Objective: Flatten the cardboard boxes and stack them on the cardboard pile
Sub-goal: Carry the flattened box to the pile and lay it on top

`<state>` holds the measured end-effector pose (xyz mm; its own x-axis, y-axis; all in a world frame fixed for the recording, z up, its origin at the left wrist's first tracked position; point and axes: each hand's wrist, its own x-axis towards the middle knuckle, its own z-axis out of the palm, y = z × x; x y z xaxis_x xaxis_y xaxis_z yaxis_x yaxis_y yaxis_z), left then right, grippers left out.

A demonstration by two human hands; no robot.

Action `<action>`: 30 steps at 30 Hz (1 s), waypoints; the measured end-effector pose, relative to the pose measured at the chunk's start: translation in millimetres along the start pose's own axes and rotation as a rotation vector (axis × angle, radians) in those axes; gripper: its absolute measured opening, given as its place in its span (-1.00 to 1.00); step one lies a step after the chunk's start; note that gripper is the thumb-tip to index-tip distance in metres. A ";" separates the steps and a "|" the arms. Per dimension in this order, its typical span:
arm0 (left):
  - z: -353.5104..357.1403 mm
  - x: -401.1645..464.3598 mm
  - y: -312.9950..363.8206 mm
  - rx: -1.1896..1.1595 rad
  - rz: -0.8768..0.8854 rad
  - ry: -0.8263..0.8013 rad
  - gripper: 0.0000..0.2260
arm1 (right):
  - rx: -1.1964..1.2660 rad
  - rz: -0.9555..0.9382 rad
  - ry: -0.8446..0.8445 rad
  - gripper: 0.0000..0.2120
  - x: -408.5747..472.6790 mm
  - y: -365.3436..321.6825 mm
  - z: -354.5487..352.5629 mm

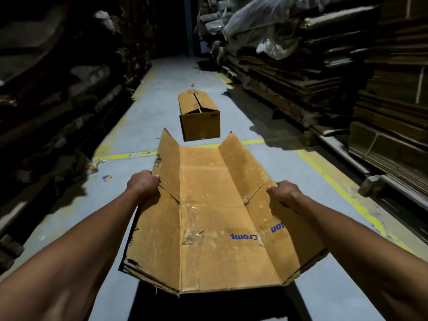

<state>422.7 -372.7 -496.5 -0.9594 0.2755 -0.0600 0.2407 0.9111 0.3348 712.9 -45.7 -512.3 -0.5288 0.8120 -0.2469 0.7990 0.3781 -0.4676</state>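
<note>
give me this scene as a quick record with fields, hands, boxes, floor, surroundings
left hand: left hand grips the left edge of the flattened box
right hand: right hand grips its right edge
flattened box: opened out, side panels angled up, blue lettering near the right side
second box: unflattened box on the floor ahead, top flaps partly open
floor: grey with yellow lines
surroundings: cardboard stacks on the right, dark piles on the left

Your left hand [144, 183] and right hand [283, 193] grip the side edges of the opened cardboard box [208, 218]; farther down the aisle, an intact box [199, 115] stands on the floor [162, 93].
</note>
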 end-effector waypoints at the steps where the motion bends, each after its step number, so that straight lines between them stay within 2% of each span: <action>1: -7.8 -1.9 1.8 -0.006 -0.001 0.007 -0.62 | -0.009 0.008 0.007 -0.56 -1.7 -11.8 -11.3; 6: -58.0 -2.6 13.0 -0.024 0.020 0.026 -0.65 | 0.038 0.007 0.110 -0.73 -16.1 -56.1 -79.5; 13: -163.4 6.6 49.1 -0.123 0.042 0.120 -0.61 | 0.146 -0.007 0.285 -0.69 -46.1 -111.2 -165.1; 18: -254.5 -5.4 92.8 -0.106 0.061 0.206 -0.61 | 0.073 -0.028 0.406 -0.74 -87.1 -186.6 -243.0; 25: -427.4 -17.0 129.0 -0.267 -0.055 0.245 -0.62 | 0.055 -0.029 0.400 -0.77 -135.9 -287.1 -393.2; 30: -564.7 -26.9 164.5 -0.267 -0.046 0.240 -0.65 | 0.051 -0.029 0.398 -0.76 -174.3 -363.2 -499.3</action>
<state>405.1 -403.5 91.2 -0.9831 0.1276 0.1312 0.1802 0.7996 0.5728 657.9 -102.7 124.3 -0.3902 0.9141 0.1106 0.7652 0.3888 -0.5132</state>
